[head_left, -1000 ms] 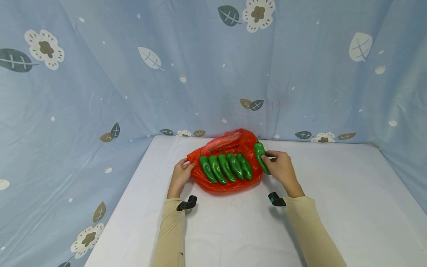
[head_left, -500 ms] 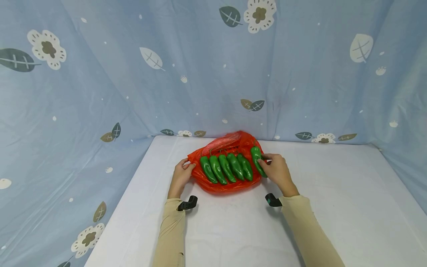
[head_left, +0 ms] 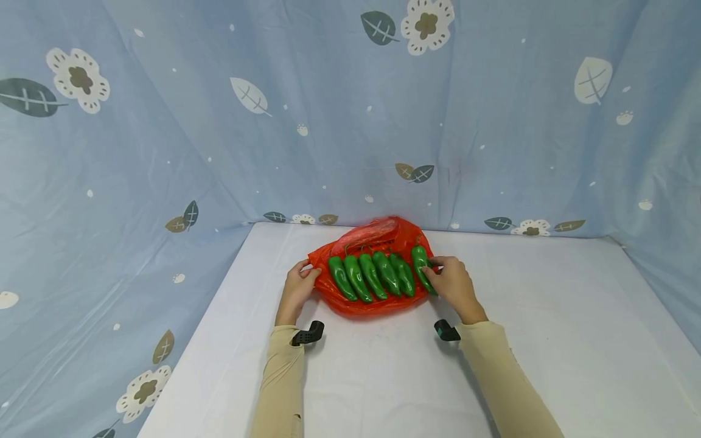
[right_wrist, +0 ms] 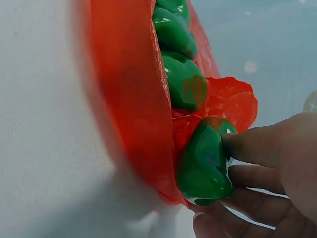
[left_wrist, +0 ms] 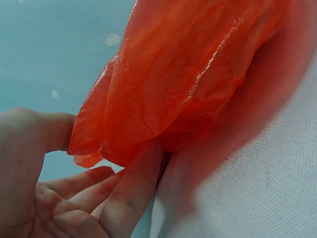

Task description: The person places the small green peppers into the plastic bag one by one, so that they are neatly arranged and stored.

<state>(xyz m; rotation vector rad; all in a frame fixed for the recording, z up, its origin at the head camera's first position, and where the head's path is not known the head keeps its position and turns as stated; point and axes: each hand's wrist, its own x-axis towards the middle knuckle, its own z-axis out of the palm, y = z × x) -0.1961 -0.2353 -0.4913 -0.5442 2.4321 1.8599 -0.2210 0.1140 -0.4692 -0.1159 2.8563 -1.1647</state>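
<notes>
A red plastic bag [head_left: 358, 311] lies spread on the white table, with several green chili peppers [head_left: 373, 277] in a slanted row on it. At the bag's left edge my left hand [head_left: 297, 291] pinches the thin plastic. The left wrist view shows the bag's corner [left_wrist: 148, 99] between thumb and fingers. On the right side, another green pepper [head_left: 420, 260] leans across the bag's right edge, and my right hand [head_left: 456, 288] holds it. Seen from the right wrist, fingers and thumb grip this pepper's side [right_wrist: 205, 161], apart from the row by a small gap.
Behind the peppers, a pale pinkish fold [head_left: 366, 232] of the bag bunches up. A blue patterned curtain [head_left: 339, 121] hangs close behind the table [head_left: 575, 316] and along its left side. Black wrist cameras [head_left: 309, 333] sit on both forearms.
My right hand has carried the pepper leftward and down, from beyond the bag's right edge to beside the row. My left hand stays on the bag's edge.
</notes>
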